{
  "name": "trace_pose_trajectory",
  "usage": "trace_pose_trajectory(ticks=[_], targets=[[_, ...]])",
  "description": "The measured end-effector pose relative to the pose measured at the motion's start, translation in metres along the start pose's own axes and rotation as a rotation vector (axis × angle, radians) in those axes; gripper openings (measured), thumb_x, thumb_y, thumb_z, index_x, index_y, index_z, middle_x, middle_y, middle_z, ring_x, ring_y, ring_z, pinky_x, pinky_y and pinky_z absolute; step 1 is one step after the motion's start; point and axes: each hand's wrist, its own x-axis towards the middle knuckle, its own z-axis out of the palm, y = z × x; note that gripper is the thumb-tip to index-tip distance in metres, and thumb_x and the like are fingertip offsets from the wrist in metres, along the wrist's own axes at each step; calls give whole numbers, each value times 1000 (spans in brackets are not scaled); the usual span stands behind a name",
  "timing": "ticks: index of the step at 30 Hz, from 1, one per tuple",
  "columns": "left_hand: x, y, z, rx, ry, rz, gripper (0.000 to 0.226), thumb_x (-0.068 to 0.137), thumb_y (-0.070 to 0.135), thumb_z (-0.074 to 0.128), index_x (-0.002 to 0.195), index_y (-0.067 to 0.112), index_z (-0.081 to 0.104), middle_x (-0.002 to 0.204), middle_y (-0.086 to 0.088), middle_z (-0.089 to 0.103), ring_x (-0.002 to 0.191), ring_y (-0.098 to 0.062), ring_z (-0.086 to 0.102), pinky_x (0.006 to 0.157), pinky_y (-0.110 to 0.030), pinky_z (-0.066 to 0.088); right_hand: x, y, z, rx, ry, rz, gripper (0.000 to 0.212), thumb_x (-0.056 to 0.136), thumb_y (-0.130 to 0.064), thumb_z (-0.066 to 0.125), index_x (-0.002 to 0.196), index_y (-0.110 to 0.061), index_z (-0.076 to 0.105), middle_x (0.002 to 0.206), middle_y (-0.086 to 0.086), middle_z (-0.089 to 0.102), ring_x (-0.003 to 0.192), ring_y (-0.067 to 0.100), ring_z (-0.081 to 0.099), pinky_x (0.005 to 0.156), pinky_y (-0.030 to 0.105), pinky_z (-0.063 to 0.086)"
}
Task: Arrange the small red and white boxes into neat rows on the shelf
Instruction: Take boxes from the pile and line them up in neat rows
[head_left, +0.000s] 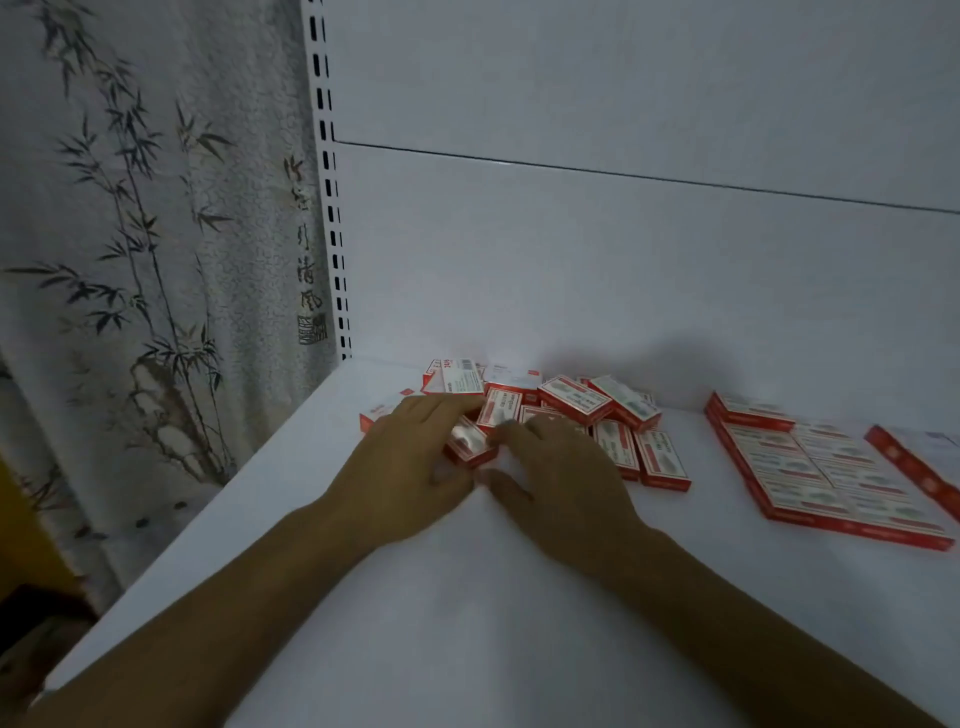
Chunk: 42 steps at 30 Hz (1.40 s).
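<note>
Left hand (410, 467), right hand (561, 478) on one box (470, 447), grip unclear, box askew to shelf (467, 597) front edge, bamboo curtain (130, 260) leftward

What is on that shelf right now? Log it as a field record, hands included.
surface: white shelf with a white back panel
loose stock: jumbled pile of red and white boxes, back left
arranged stock: flat rows of boxes, right side
left hand: on a single box at the pile's near edge
right hand: fingertips at the same box
grip: too blurred to tell
progress: the pile is not yet sorted
beside shelf: bamboo-print curtain, left
</note>
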Motion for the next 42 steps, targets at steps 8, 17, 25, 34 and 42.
trace_pose_trajectory(ticks=[8,17,25,34,42], targets=[[0,12,0,30,26,40,56,74,38,44,122,13,56,118,-7,61,108,-26,55,88,-40,48,-2,5,2,29,79,-4,44,77,-61,43,94,-23,58,90,-3,60,81,16,56,66,30,43],[-2,15,4,131,9,21,57,77,41,56,128,16,51,122,-7,59,108,-26,56,82,-31,43,-9,21,-4,241,85,108,38,78,-37,67,109,-23,51,104,-7,58,96,12,54,83,34,48],[-2,16,5,76,-21,-28,60,81,34,66,135,24,43,129,0,54,114,-21,50,84,-33,45,-7,16,1,189,61,32,58,76,-55,54,123,-22,51,114,-5,61,106,16,54,92,47,41],[-2,18,0,17,33,-42,70,75,30,74,136,23,41,130,0,51,117,-19,46,86,-31,44,-8,17,0,61,154,-12,48,77,-54,50,109,-20,60,107,0,63,103,22,57,92,43,40],[-3,20,-3,-27,142,-93,80,78,36,70,143,31,25,130,9,50,113,-7,48,85,-18,36,-7,15,-13,57,462,-76,41,82,-39,60,118,-23,50,111,2,66,99,22,61,94,41,41]])
